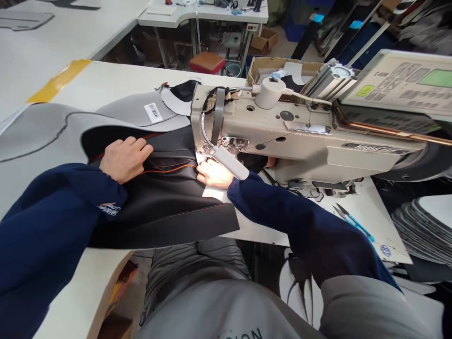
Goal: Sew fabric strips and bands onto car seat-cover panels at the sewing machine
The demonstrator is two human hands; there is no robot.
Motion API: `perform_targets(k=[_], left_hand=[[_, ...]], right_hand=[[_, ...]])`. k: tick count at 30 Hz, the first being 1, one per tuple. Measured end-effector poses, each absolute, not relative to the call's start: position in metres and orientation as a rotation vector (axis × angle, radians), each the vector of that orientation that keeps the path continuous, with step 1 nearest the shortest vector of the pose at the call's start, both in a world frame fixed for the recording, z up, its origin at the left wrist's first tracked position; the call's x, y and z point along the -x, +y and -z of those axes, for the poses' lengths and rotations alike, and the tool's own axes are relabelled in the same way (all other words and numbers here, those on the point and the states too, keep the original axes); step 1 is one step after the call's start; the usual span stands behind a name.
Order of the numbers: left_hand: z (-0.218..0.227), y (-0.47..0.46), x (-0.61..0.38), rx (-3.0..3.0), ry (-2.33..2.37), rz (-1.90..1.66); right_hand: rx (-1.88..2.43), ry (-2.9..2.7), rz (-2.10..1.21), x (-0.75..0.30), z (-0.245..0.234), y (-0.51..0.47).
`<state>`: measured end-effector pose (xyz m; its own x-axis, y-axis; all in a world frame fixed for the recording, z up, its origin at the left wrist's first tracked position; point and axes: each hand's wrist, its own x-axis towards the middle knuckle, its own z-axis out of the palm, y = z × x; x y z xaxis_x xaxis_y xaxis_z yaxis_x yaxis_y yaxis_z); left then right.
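Observation:
A black fabric piece [165,202] with an orange stitch line lies on the white table, running under the head of a beige sewing machine [282,127]. My left hand [124,159] rests on the fabric's left part, fingers curled and pressed together on the cloth. My right hand [213,173] lies on the fabric right beside the needle area, under the machine's small lamp [229,162], fingers pinching the cloth's edge. Grey fabric pieces [137,110] with a barcode label lie behind the black one.
Blue-handled snips [353,220] lie on the table at right. A control panel [406,82] sits above the machine. A cardboard box [278,66] stands behind it. Stacked grey cut pieces [423,230] lie at far right. Yellow tape [58,80] marks the table's left part.

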<state>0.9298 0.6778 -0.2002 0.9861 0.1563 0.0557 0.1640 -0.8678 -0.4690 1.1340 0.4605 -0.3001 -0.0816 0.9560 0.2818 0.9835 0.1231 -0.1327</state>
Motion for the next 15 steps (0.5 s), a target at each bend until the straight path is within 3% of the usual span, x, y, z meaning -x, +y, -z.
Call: perform_targets(k=[4, 8, 15], left_hand=[[0.205, 0.659, -0.949, 2.751, 0.044, 0.155], [0.235, 0.635, -0.975, 2.973, 0.467, -0.040], [0.276, 0.626, -0.983, 3.048, 0.184, -0.006]], right_hand=[[1.996, -2.285, 0.229, -1.113, 0.309, 0.466], [2.133, -2.227, 0.288, -1.081, 0.314, 0.467], [2.391, -1.911, 0.436, -1.043, 0.321, 0.465]])
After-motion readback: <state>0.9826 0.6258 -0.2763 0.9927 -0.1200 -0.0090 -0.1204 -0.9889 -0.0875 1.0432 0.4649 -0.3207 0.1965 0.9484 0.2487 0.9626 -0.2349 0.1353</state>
